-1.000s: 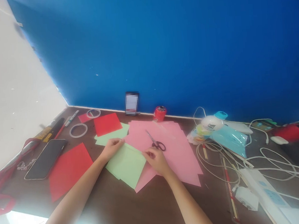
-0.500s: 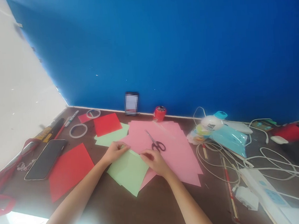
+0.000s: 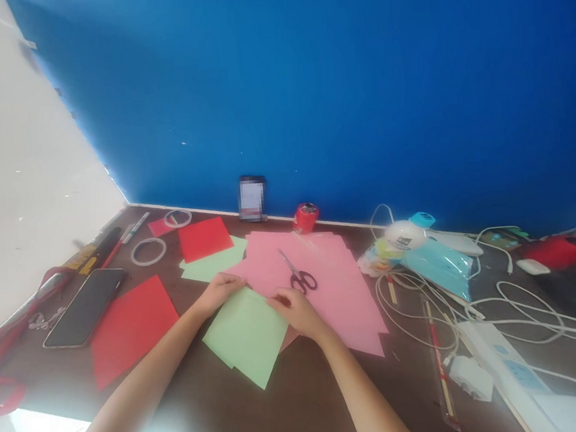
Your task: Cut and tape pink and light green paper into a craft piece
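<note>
Light green paper (image 3: 249, 334) lies in front of me, with one layer offset from another at its lower edge. My left hand (image 3: 223, 291) pinches its upper left edge, and my right hand (image 3: 290, 308) pinches the upper right edge. Both hands are closed, with fingertips at the paper's far edge. Behind and to the right, several pink sheets (image 3: 344, 271) are spread out. A pair of scissors (image 3: 298, 272) with dark handles rests on the pink sheets, just beyond my right hand. Another green sheet (image 3: 212, 264) sits beyond my left hand, partly under a red square of paper (image 3: 205, 238).
To the left are a larger red sheet (image 3: 135, 328), a phone (image 3: 84, 308), rolls of tape (image 3: 148, 251) and pens. A red round container (image 3: 306, 218) and a propped device (image 3: 252, 199) stand by the blue wall. White cables (image 3: 415, 339), a bottle (image 3: 405, 235) and a power strip (image 3: 513, 365) crowd the right.
The green paper's near corner has shifted slightly toward me, and more of its lower layer shows at the left. Both hands stay at its far edge. The whole view has shifted slightly.
</note>
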A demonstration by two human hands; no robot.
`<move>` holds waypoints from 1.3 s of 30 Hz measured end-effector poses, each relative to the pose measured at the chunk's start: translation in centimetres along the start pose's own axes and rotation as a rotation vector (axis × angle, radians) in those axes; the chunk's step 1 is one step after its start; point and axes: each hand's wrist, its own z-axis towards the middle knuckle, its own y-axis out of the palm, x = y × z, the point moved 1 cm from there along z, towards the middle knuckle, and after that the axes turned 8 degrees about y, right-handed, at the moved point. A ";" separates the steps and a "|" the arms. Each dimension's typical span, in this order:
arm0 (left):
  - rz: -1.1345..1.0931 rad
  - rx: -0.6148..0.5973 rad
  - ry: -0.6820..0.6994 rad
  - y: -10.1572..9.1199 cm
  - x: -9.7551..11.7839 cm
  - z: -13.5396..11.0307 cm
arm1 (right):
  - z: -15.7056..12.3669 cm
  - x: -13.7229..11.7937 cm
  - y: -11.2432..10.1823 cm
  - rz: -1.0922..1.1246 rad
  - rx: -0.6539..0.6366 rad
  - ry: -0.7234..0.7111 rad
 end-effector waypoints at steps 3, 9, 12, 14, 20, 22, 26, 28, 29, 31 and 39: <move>-0.078 0.044 -0.026 -1.1 -0.1 0.2 | 0.1 0.0 -0.8 -0.045 0.029 -0.002; -0.127 0.051 -0.091 -1.6 0.3 0.2 | 0.3 0.7 -1.2 -0.101 0.105 -0.025; -0.097 0.038 -0.057 -1.4 0.6 0.1 | 0.3 1.0 -1.0 -0.096 0.134 -0.023; -0.008 0.056 0.004 -1.4 0.6 0.0 | 0.3 1.0 -1.0 -0.084 0.140 -0.020; 0.107 0.170 0.057 -1.7 0.3 0.0 | 0.5 1.1 -0.8 -0.044 0.129 -0.023; 0.115 0.186 0.058 -1.7 0.3 0.1 | 0.6 1.3 -0.8 -0.033 0.134 -0.019; 0.184 0.186 0.083 -1.7 0.3 0.2 | 0.8 1.6 -0.8 -0.069 0.162 -0.030; 0.199 0.184 0.094 -1.6 0.4 0.2 | 0.8 1.7 -0.9 -0.099 0.172 -0.046; 0.191 0.173 0.092 -1.6 0.5 0.1 | 0.8 1.6 -0.9 -0.110 0.175 -0.054; 0.160 0.129 0.083 -1.4 0.7 0.0 | 0.7 1.6 -0.8 -0.123 0.179 -0.066; 0.228 0.108 0.027 -0.9 0.3 0.0 | 0.3 0.9 -0.5 -0.104 0.128 -0.125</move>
